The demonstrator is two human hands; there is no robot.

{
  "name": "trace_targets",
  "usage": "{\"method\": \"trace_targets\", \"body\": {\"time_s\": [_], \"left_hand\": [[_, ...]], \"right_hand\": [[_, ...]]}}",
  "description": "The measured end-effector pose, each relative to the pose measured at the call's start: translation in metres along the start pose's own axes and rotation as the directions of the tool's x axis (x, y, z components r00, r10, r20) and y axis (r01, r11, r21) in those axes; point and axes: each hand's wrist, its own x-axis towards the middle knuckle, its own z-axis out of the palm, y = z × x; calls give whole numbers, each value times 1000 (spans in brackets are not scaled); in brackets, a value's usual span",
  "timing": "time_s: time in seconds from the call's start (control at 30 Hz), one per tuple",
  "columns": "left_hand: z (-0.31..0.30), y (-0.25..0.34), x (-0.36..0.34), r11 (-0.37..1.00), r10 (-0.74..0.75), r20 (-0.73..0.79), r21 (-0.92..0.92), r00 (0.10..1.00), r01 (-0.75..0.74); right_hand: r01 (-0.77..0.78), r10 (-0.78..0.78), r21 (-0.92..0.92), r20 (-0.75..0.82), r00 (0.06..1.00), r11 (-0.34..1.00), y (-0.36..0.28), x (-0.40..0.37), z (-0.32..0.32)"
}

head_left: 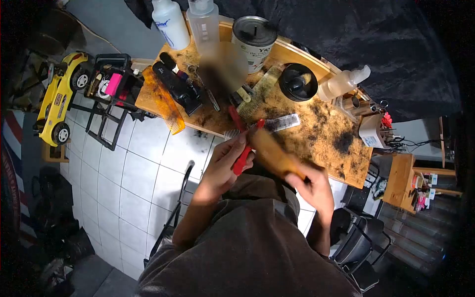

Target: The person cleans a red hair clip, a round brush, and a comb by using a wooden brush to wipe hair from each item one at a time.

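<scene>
My left hand [222, 166] has its fingers closed around a slim red tool [241, 162], whose exact kind I cannot tell. In my right hand [312, 187] is a wooden-bodied brush [274, 156], smeared by motion, its far end close against the red tool. Just beyond my left fingertips a pale comb [287, 122] lies at the bench's near edge. An amber comb [166, 101] and black hair clippers [176, 86] rest further left. Scissors [205, 89] lie beside the clippers, and another flat comb [260, 94] lies behind the pale one.
Dark hair clippings [344, 142] cover much of the wooden bench [316, 148]. Along its back stand a white bottle [170, 24], a clear bottle [204, 22], a tin [253, 44], a black bowl [298, 82] and a pump bottle [344, 82]. A black chair [363, 235] is at right.
</scene>
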Motion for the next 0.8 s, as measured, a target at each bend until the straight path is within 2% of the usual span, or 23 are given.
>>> {"method": "trace_targets", "body": {"time_s": [0.03,0.07,0.1,0.13,0.17,0.2,0.23,0.27,0.3,0.33,0.4,0.47,0.5,0.53,0.6,0.63,0.67,0.73,0.77,0.8], "left_hand": [[0,-2,1,1000,8,-4,-1,1000,-8],[-1,-3,3,1000,-4,-101,10,995,5],[0,-4,5,1000,-14,-196,19,981,18],[4,-3,6,1000,-4,-201,21,980,8],[9,-2,8,999,25,-124,-35,992,-29],[14,-2,10,994,56,-44,-93,997,-60],[17,-8,13,998,36,-134,-50,990,-43],[22,-13,15,998,33,-131,-46,991,-39],[28,-18,20,998,9,-119,-61,993,-17],[34,-23,25,997,-14,-104,-73,994,7],[48,-31,36,996,-72,-75,-64,995,67],[61,-42,49,993,-61,-23,-98,998,58],[63,-44,56,994,-66,-13,-92,998,64],[62,-46,64,992,-94,23,-81,995,96],[66,-49,78,985,-158,93,-55,983,164],[76,-53,78,983,-171,11,-63,985,171],[87,-58,80,981,-184,15,-56,983,184],[111,-69,88,984,-132,-142,98,981,147],[129,-71,80,988,-136,-52,67,989,140],[127,-83,79,962,-206,-286,115,936,247]], "right_hand": [[84,-83,40,-20,996,996,-5,0,1],[51,-58,106,67,996,993,-3,-4,-3],[13,-53,168,235,971,986,1,-8,-12],[-34,-57,220,396,916,975,5,-10,-20],[112,-161,148,379,911,983,10,-9,-24],[120,-169,150,379,910,981,15,-11,-25],[97,-144,189,249,958,977,22,-16,-26],[77,-105,230,111,988,970,27,-21,-28],[-9,11,183,-12,1000,983,24,-18,-32],[-74,87,89,-153,984,993,19,-12,-37],[-125,149,103,-279,949,987,32,-10,-44],[-103,112,82,-113,987,991,41,-23,-56],[-20,24,67,-55,998,998,44,-31,-61],[53,-61,169,43,997,984,48,-35,-68],[-129,84,126,314,946,984,54,-48,-85],[-50,16,103,312,950,993,52,-50,-92],[-58,23,109,301,953,992,55,-56,-95],[-76,80,209,-7,997,975,70,-64,-99],[-75,103,204,-131,986,976,82,-66,-99],[-51,136,299,-270,953,953,88,-64,-99]]}}
